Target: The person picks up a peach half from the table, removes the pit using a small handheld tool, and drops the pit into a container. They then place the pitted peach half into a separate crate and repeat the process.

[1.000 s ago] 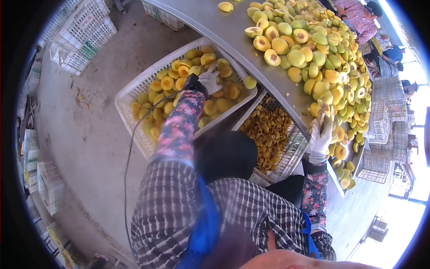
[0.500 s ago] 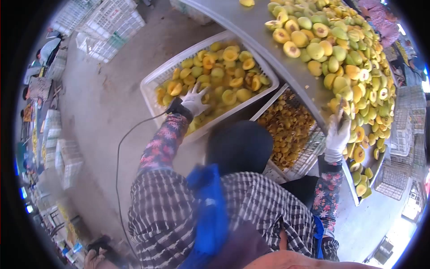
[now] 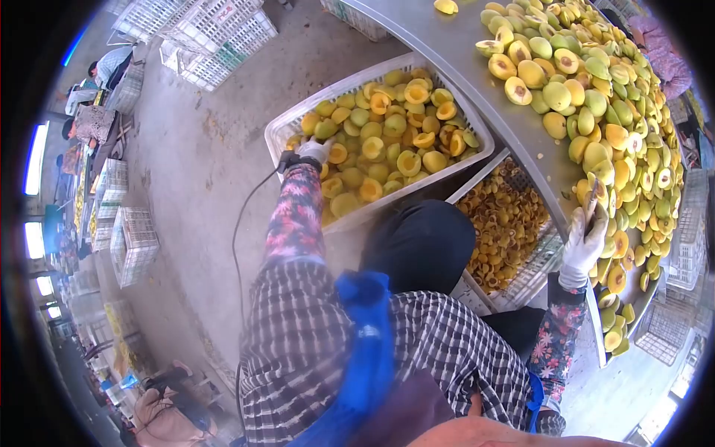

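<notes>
Left hand (image 3: 315, 151) shifted across cupped fruit (image 3: 372, 147), grip unclear, right hand (image 3: 583, 247) clasping slim tool (image 3: 593, 197)

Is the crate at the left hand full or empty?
The crate looks well filled: fruit halves hide its bottom around the left hand.

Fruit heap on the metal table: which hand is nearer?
Right. The right hand is at the edge of the heap; the left hand is farther off, at a fruit crate.
</notes>
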`<state>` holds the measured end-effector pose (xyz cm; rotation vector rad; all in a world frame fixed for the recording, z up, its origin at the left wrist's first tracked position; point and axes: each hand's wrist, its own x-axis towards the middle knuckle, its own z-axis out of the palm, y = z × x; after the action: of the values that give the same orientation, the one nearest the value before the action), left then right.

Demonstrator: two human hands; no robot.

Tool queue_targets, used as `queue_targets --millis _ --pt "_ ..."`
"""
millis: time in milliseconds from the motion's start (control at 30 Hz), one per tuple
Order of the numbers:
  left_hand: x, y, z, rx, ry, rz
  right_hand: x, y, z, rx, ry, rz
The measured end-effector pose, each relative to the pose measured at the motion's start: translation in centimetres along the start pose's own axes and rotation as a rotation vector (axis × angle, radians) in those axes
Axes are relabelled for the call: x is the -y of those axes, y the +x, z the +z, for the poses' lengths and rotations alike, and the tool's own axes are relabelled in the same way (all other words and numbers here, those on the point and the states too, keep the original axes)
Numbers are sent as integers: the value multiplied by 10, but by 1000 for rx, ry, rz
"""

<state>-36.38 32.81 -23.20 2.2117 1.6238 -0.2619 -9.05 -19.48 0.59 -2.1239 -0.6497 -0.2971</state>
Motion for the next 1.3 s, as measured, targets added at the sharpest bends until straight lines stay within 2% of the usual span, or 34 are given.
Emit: queue_targets --millis 33,67,100,167,233,300,367,433,500,533,633,700,833,867,933,1033,1100,1133,1167,1233,1300 --pt "-6 -4 -6 -34 24 2 4 2 1 -9 11 7" --pt "-8 -8 -15 -69 53 8 13 2 -1 23 49 113" --pt "-15 -10 -22 -104 83 23 13 2 1 16 40 88" --pt "29 32 8 -98 77 104 10 3 -1 0 12 38" --pt "24 18 2 -196 71 150 10 2 -2 2 -71 39" --pt "24 13 19 -292 162 163 8 1 -2 8 2 82" --pt "-1 -17 8 -193 189 95 10 2 -1 -21 -18 14" --pt "-38 -59 -40 -17 400 84 13 2 -1 -32 -37 -34" --pt "-77 -76 -74 40 393 65 12 4 1 -46 -50 -61" --pt "-101 -90 -90 7 369 155 17 5 0 -46 -102 -85" --pt "-159 -66 -59 -354 85 580 25 7 -4 -7 -247 -169" --pt "-200 -39 -23 -564 89 825 31 7 -5 11 -91 -72" --pt "-265 -75 -14 154 417 617 26 9 -6 -10 -96 -145" --pt "-268 -85 -15 117 431 607 10 4 -2 -23 16 -94" --pt "-264 -101 -20 39 468 577 18 8 -8 -64 -100 -156" --pt "-251 -124 -66 -20 154 647 27 7 -8 -54 -179 -168" --pt "-248 -155 -97 -261 -71 633 20 5 -9 -79 -327 -181" --pt "-261 -175 -117 -310 -406 748 18 6 -10 -101 -255 -184" --pt "-276 -180 -123 -474 -476 824 16 7 -14 -39 -154 -152" --pt "-313 -180 -126 -304 -614 928 10 1 -13 -79 -78 -92" --pt "-353 -187 -123 -401 -366 1098 13 -2 -21 -45 184 -116"
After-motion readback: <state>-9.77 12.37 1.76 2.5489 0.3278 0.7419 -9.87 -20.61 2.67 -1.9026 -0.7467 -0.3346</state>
